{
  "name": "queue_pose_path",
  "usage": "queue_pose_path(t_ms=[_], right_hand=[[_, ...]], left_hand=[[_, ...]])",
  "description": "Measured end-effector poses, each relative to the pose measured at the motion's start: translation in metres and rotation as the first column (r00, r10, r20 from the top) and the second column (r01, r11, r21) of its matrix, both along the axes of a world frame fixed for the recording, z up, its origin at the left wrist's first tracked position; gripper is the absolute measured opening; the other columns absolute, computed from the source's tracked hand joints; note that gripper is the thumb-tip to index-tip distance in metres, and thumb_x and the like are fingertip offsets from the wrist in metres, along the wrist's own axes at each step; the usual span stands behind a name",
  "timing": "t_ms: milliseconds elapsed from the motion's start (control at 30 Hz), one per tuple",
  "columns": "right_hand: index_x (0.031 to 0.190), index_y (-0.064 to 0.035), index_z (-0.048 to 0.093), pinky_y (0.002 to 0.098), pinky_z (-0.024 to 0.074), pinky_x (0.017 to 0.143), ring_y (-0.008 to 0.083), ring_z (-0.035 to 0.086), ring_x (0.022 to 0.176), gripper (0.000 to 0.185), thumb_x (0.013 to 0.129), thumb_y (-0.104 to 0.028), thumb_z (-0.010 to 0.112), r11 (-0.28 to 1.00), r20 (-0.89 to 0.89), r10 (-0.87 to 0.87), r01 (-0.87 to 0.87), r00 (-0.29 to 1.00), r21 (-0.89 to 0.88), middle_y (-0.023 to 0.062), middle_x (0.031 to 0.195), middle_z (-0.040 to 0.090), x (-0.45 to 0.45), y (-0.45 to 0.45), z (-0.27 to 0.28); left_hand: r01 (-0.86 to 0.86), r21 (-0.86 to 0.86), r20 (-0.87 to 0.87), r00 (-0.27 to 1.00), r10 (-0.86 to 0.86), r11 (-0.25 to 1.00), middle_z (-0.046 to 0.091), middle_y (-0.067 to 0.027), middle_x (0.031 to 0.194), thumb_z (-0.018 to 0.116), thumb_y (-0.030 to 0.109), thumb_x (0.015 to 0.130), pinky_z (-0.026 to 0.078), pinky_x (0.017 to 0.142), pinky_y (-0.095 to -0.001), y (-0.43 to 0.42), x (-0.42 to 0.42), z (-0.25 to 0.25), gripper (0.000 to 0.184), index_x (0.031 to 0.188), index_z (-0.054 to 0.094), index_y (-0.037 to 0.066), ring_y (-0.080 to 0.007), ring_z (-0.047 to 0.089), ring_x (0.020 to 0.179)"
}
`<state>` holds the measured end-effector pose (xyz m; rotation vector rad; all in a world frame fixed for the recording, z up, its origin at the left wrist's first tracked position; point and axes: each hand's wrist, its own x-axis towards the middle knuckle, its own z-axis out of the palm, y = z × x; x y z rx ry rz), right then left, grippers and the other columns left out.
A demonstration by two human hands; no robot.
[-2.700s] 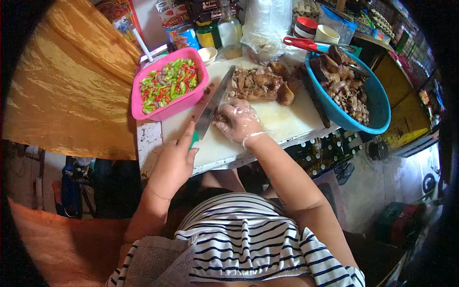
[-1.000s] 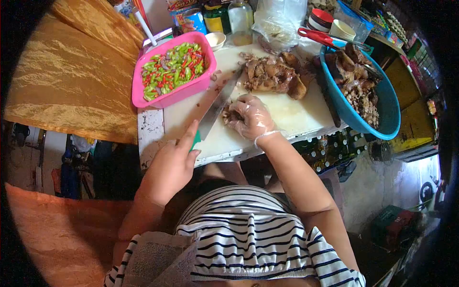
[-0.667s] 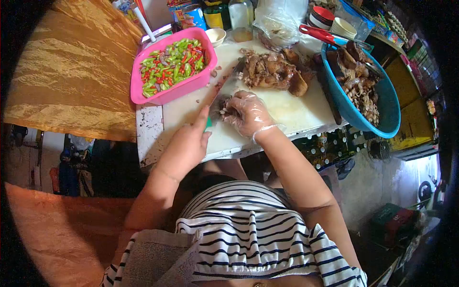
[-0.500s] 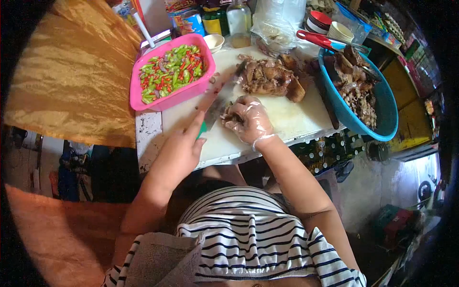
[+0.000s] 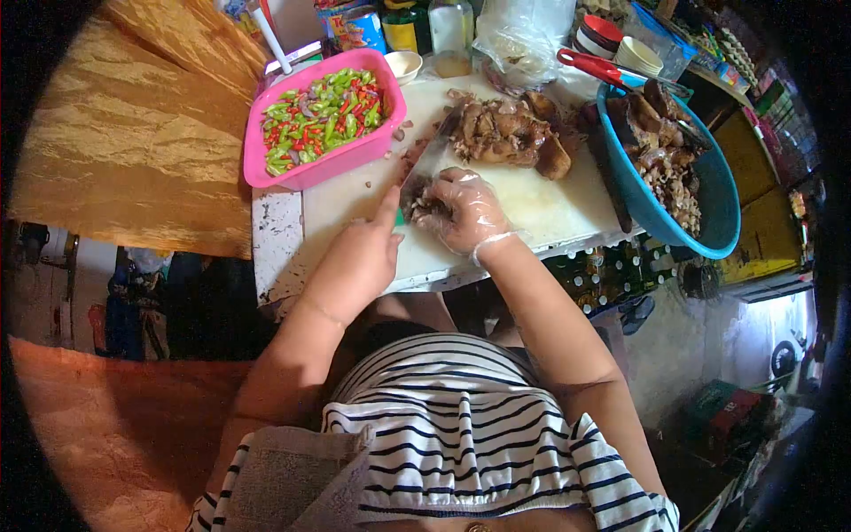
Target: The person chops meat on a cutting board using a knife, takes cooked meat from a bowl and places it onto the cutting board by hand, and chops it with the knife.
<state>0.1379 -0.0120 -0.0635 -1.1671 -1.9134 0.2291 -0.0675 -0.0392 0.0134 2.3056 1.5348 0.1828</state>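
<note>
My left hand (image 5: 355, 262) is closed round the green handle of a knife (image 5: 431, 158), its index finger stretched along the blade. In a clear plastic glove, my right hand (image 5: 465, 211) presses dark chopped meat (image 5: 424, 206) against the white cutting board (image 5: 541, 206), with curled fingers close beside the blade. Beyond the hands lies a larger piece of cooked meat (image 5: 505, 137) on the board. Small scraps are scattered near the knife's tip. My fingers hide most of the handle and part of the held meat.
A pink basin (image 5: 332, 168) of sliced chillies stands at the left. On the right, a blue basin (image 5: 660, 208) holds meat and red-handled tongs (image 5: 589, 66). Behind are a small bowl (image 5: 403, 66), a glass bottle (image 5: 450, 31), plastic bags (image 5: 521, 40) and stacked bowls (image 5: 638, 55).
The knife and my left hand have shifted right and forward, and the blade is now right beside the held meat. My right hand stays on the meat. The view has moved slightly.
</note>
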Motion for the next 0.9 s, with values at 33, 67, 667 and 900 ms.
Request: queue_pose_path(t_ms=[33, 67, 667, 900], right_hand=[[0.097, -0.0073, 0.072, 0.0485, 0.0517, 0.082, 0.0421, 0.063, 0.092, 0.030, 0.073, -0.019, 0.085, 1.000, -0.003, -0.005, 0.005, 1.000, 0.026, 0.0174, 0.099, 0.067, 0.001, -0.002, -0.002], [0.099, -0.0078, 0.072, 0.0470, 0.0526, 0.084, 0.0415, 0.064, 0.095, 0.033, 0.072, -0.019, 0.086, 0.999, 0.000, -0.010, 0.010, 1.000, 0.035, 0.0174, 0.102, 0.068, 0.004, 0.001, -0.012], [0.099, -0.0062, 0.073, 0.0456, 0.0535, 0.087, 0.0407, 0.064, 0.098, 0.034, 0.069, -0.014, 0.088, 0.997, -0.104, 0.006, -0.014, 0.995, -0.078, 0.0202, 0.108, 0.065, -0.012, 0.011, -0.010], [0.107, -0.0083, 0.073, 0.0495, 0.0502, 0.095, 0.0432, 0.060, 0.109, 0.042, 0.071, -0.023, 0.088, 0.986, -0.086, -0.123, 0.113, 0.989, -0.122, 0.0213, 0.116, 0.064, -0.004, -0.005, -0.004]], left_hand=[[0.017, 0.031, 0.006, 1.000, -0.017, 0.999, 0.066, -0.0315, 0.115, 0.063, 0.017, 0.097, 0.051, 0.087, -0.0560, 0.004, 0.000, 0.000, 0.065, 0.157, 0.037, 0.009, -0.0517, 0.064, 0.099], [0.034, 0.065, 0.011, 0.999, -0.034, 0.997, 0.066, -0.0312, 0.116, 0.063, 0.018, 0.097, 0.052, 0.087, -0.0560, 0.008, -0.003, 0.002, 0.065, 0.156, 0.038, 0.010, -0.0513, 0.064, 0.099], [0.000, 0.003, -0.007, 1.000, 0.000, 1.000, 0.068, -0.0310, 0.094, 0.066, 0.018, 0.095, 0.050, 0.078, -0.0583, -0.027, -0.018, 0.008, 0.070, 0.158, 0.036, 0.013, -0.0505, 0.065, 0.089], [0.068, 0.119, 0.028, 0.997, -0.071, 0.991, 0.067, -0.0309, 0.106, 0.065, 0.019, 0.095, 0.051, 0.078, -0.0568, -0.016, -0.023, 0.023, 0.068, 0.157, 0.039, 0.012, -0.0500, 0.065, 0.089]])
